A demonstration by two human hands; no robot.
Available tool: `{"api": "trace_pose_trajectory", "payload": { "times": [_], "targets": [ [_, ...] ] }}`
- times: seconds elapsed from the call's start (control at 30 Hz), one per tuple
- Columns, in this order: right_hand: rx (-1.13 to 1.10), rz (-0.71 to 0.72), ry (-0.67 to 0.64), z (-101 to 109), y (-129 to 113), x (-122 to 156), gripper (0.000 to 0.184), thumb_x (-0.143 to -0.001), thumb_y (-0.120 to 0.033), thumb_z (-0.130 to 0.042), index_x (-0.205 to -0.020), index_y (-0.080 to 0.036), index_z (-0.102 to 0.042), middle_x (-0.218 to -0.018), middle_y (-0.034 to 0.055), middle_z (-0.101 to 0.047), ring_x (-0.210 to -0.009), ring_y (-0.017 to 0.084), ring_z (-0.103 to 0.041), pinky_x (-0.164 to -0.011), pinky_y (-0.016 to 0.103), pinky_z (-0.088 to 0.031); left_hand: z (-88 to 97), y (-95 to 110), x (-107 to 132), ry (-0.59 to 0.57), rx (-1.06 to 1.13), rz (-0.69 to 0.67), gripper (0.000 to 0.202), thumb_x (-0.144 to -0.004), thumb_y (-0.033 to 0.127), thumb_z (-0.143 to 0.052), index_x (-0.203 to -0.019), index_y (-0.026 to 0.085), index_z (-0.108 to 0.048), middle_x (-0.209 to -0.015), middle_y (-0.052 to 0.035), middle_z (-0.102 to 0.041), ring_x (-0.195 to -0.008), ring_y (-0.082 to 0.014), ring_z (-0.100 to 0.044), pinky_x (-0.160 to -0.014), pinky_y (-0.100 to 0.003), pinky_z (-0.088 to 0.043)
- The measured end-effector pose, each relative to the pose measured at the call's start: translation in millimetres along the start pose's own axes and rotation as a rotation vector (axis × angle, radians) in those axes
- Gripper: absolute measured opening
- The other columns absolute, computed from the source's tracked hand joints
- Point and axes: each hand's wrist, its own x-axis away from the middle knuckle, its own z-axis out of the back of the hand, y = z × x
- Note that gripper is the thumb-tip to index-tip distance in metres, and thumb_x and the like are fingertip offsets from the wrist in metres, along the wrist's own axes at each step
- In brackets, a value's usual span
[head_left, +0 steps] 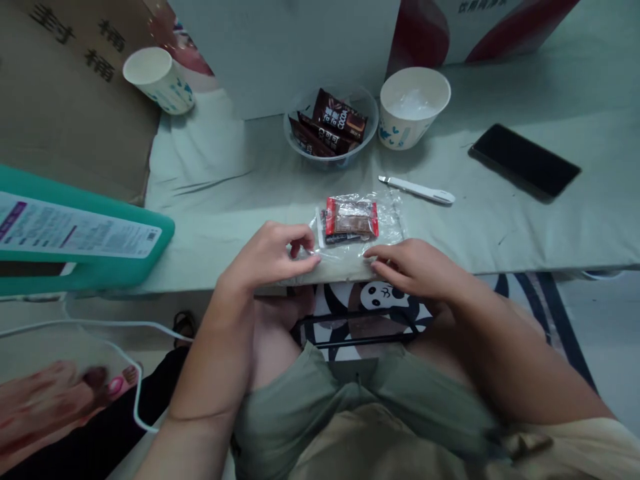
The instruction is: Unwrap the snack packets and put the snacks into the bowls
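A clear plastic bag [393, 230] lies flat near the table's front edge. In it, or on it, is a small red and brown wrapped snack [353, 218], with a dark packet partly hidden beneath. My left hand [273, 252] is at the bag's lower left corner, thumb and forefinger closed together on the film. At the lower right edge of the bag, my right hand [413, 267] has thumb and forefinger stretched out and slightly apart, the tips touching or just over the film. A white craft knife [417, 190] rests behind the bag, to the right.
Behind the bag stands a clear plastic bowl [330, 159] of brown cocoa snack packets [337, 117]. Beside it is a paper cup [407, 130] with crumpled film inside. A black phone [525, 161] lies right. Another paper cup [170, 90] and a green container [160, 237] are left.
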Motion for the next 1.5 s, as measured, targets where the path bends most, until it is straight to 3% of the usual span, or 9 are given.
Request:
{"api": "trace_pose_trajectory", "payload": {
  "times": [0.2, 0.4, 0.5, 0.57, 0.7, 0.87, 1.03, 1.27, 1.5],
  "targets": [
    [0.074, -0.308, 0.213, -2.2, 1.1, -11.0, 0.056, -0.099, -0.035, -0.041, -0.150, -0.018, -0.057, -0.086, 0.0117, -0.079, -0.077, 0.032, -0.073, -0.068, 0.043, -0.051, 6.0, 9.8, 4.5, -0.403, 0.061, 0.379, 0.027, -0.085, 0.047, -0.063, -0.086, 0.022, -0.071, -0.053, 0.0045, -0.063, -0.052, -0.0131, -0.056, -0.056, -0.025, -0.039],
    [-0.187, -0.043, 0.606, -18.8, 12.5, -39.4, 0.053, -0.094, -0.023, -0.047, -0.146, -0.016, -0.053, -0.142, 0.0165, -0.067, -0.126, 0.030, -0.067, -0.105, 0.050, -0.055, -8.0, -9.3, -14.1, 0.414, -0.142, 0.282, 0.045, -0.076, 0.045, -0.077, -0.113, 0.019, -0.068, -0.097, -0.0054, -0.066, -0.092, -0.0220, -0.063, -0.086, -0.035, -0.051],
    [-0.185, 0.070, 0.688, -25.3, 18.6, -49.7, 0.046, -0.090, -0.019, -0.053, -0.136, -0.017, -0.055, -0.153, 0.0187, -0.058, -0.141, 0.032, -0.056, -0.114, 0.055, -0.050, -18.7, -28.3, -27.3, 0.398, -0.156, 0.271, 0.082, -0.067, 0.040, -0.086, -0.139, 0.018, -0.057, -0.139, -0.0158, -0.054, -0.133, -0.0328, -0.052, -0.114, -0.046, -0.044],
    [-0.134, 0.122, 0.726, -27.6, 19.8, -53.4, 0.041, -0.089, -0.020, -0.057, -0.129, -0.017, -0.058, -0.152, 0.0197, -0.057, -0.142, 0.034, -0.055, -0.113, 0.056, -0.049, -21.9, -38.6, -34.9, 0.321, -0.146, 0.340, 0.070, -0.072, 0.039, -0.083, -0.134, 0.015, -0.060, -0.143, -0.0181, -0.053, -0.139, -0.0354, -0.048, -0.118, -0.049, -0.041],
    [0.033, 0.209, 0.688, -29.0, 13.9, -57.4, 0.023, -0.089, -0.022, -0.063, -0.112, -0.023, -0.068, -0.118, 0.0111, -0.071, -0.115, 0.030, -0.066, -0.099, 0.050, -0.053, -18.9, -45.6, -45.9, 0.321, -0.097, 0.415, 0.009, -0.084, 0.027, -0.065, -0.084, 0.019, -0.067, -0.121, -0.0131, -0.069, -0.123, -0.0330, -0.059, -0.115, -0.052, -0.042],
    [0.102, 0.191, 0.550, -33.1, 6.9, -64.7, 0.053, -0.087, -0.023, -0.068, -0.140, -0.028, -0.061, -0.143, 0.0095, -0.065, -0.138, 0.034, -0.054, -0.108, 0.053, -0.048, -17.9, -29.5, -51.6, 0.321, 0.653, 0.457, 0.024, -0.088, 0.035, -0.058, -0.070, 0.020, -0.053, -0.101, -0.0068, -0.075, -0.090, -0.0200, -0.068, -0.079, -0.033, -0.057],
    [-0.037, 0.198, 0.525, -35.2, 11.8, -71.1, 0.070, -0.083, -0.022, -0.067, -0.151, -0.027, -0.052, -0.156, 0.0117, -0.054, -0.146, 0.038, -0.049, -0.116, 0.061, -0.045, -15.3, -13.8, -57.2, 0.263, 1.238, 0.600, 0.015, -0.085, 0.029, -0.060, -0.079, 0.020, -0.049, -0.079, -0.0029, -0.073, -0.056, -0.0116, -0.063, -0.035, -0.016, -0.027],
    [-0.357, 0.309, 0.568, -26.1, 27.5, -61.1, 0.055, -0.095, -0.022, -0.057, -0.149, -0.032, -0.050, -0.151, 0.0107, -0.060, -0.143, 0.029, -0.056, -0.116, 0.057, -0.049, -7.2, -21.0, -62.2, 0.236, 1.233, 0.642, 0.015, -0.086, 0.027, -0.053, -0.079, 0.022, -0.040, -0.067, -0.0040, -0.073, -0.045, -0.0164, -0.067, -0.035, -0.018, -0.030],
    [-0.668, 0.014, 0.495, -12.4, 31.6, -57.7, 0.041, -0.091, -0.029, -0.061, -0.132, -0.027, -0.056, -0.125, 0.0089, -0.073, -0.109, 0.027, -0.073, -0.098, 0.051, -0.060, -10.4, -31.0, -68.0, 0.257, 0.948, 0.583, 0.018, -0.084, 0.024, -0.050, -0.068, 0.021, -0.043, -0.076, -0.0045, -0.076, -0.039, -0.0068, -0.043, -0.044, -0.023, -0.035]
  ]
}}
